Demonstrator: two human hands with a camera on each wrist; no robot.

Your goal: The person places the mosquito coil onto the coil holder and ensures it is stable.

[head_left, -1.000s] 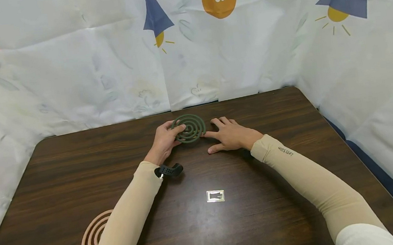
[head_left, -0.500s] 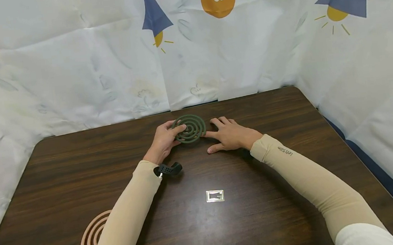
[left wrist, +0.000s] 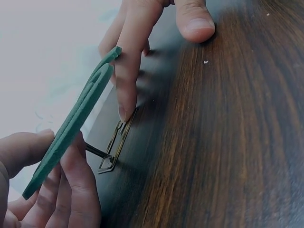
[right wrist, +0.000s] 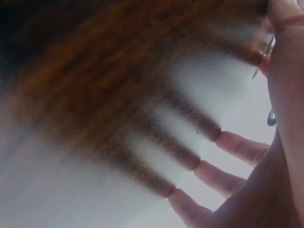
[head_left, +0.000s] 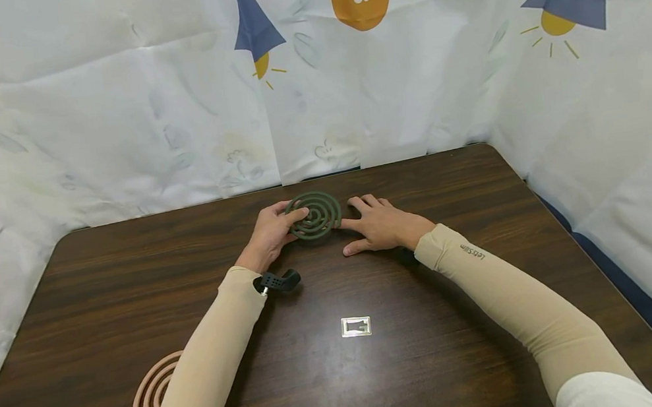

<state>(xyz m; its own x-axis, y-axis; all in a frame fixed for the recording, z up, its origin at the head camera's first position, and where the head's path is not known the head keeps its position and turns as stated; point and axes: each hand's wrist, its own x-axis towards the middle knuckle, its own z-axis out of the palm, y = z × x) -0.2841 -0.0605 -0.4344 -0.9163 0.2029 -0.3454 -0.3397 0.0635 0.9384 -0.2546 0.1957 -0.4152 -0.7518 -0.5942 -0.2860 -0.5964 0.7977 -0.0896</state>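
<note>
My left hand (head_left: 270,236) pinches a green mosquito coil (head_left: 314,215) between the thumb, on its top face, and the fingers below. In the left wrist view the coil (left wrist: 71,128) is tilted, close over a small metal coil stand (left wrist: 124,139) on the table. The stand's raised prong (left wrist: 97,151) reaches up toward the coil. My right hand (head_left: 384,225) lies with spread fingers on the table, its index fingertip (left wrist: 126,110) at the stand's far end. The right wrist view shows the other fingertips touching the tabletop. From the head view, the coil hides this stand.
A second flat metal stand (head_left: 356,326) lies mid-table, nearer the person. At the left, a pink mosquito coil (head_left: 150,401) is partly covered by the left forearm. White printed cloth (head_left: 315,98) hangs behind the dark wooden table (head_left: 435,338). A black strap (head_left: 279,281) is on the left wrist.
</note>
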